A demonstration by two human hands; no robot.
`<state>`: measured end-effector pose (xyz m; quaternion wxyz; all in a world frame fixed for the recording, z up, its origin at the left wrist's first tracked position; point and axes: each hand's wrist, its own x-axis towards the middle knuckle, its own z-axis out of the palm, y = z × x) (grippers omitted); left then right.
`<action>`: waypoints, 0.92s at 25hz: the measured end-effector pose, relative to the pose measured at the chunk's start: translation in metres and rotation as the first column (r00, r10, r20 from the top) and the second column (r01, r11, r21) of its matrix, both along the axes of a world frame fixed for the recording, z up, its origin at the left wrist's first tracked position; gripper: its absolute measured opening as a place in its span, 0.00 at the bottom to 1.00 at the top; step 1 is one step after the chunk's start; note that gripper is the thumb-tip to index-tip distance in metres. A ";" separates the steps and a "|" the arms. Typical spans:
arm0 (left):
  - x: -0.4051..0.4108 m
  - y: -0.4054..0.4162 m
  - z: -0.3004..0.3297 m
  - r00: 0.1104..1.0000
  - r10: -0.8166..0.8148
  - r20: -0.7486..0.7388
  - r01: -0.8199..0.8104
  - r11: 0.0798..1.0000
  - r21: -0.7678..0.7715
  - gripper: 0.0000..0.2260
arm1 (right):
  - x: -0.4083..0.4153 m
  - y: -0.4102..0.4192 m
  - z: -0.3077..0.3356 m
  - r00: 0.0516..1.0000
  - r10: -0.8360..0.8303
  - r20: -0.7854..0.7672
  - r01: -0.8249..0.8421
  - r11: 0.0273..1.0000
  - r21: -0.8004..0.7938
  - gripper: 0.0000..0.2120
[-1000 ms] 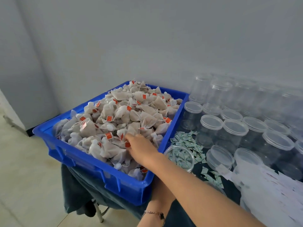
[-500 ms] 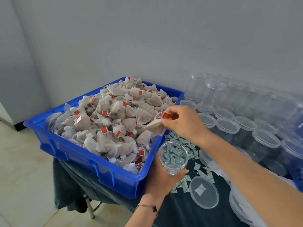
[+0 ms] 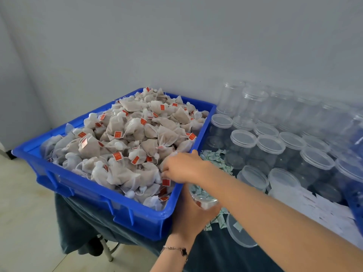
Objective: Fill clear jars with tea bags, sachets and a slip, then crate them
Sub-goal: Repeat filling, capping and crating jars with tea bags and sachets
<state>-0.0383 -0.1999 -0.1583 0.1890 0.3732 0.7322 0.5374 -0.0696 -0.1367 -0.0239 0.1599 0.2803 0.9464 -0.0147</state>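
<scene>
A blue crate (image 3: 137, 214) on the left is heaped with mesh tea bags (image 3: 133, 134) carrying red tags. My right hand (image 3: 182, 167) reaches over the crate's near right corner, its fingers curled onto a tea bag in the pile. Just below that forearm, my left hand (image 3: 192, 218) holds an open clear jar (image 3: 204, 201) from underneath, beside the crate's wall. Inside the jar I see a red-tagged tea bag. My right arm hides part of the jar.
Green-and-white sachets (image 3: 216, 160) lie scattered on the dark cloth (image 3: 216, 256). A loose lid (image 3: 239, 234) rests near the jar. Several capped empty jars (image 3: 271, 144) fill the right side. White slips (image 3: 314, 209) lie in front of them. Another blue crate (image 3: 355, 193) shows at the right edge.
My right hand went from the crate to the jar with a tea bag, then back into the crate's near right corner. The jar now has a tea bag inside.
</scene>
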 end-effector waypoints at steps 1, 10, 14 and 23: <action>0.000 0.001 0.001 1.000 0.022 0.018 -0.021 0.999 -0.029 0.41 | -0.010 -0.004 -0.006 0.992 -0.063 0.111 0.060 0.998 0.033 0.11; 0.003 -0.002 0.008 0.999 -0.001 -0.042 0.009 0.978 0.206 0.38 | 0.062 0.004 0.051 0.788 -0.147 -0.598 0.019 0.977 -0.214 0.05; 0.003 -0.001 0.005 0.997 0.042 -0.069 -0.028 0.979 0.202 0.40 | 0.096 0.012 0.057 0.948 -0.066 -0.311 0.016 0.987 -0.160 0.08; 0.002 0.002 0.004 0.998 0.037 -0.041 -0.028 0.977 0.212 0.42 | 0.013 0.031 0.007 0.951 0.003 -0.310 0.011 0.999 0.044 0.09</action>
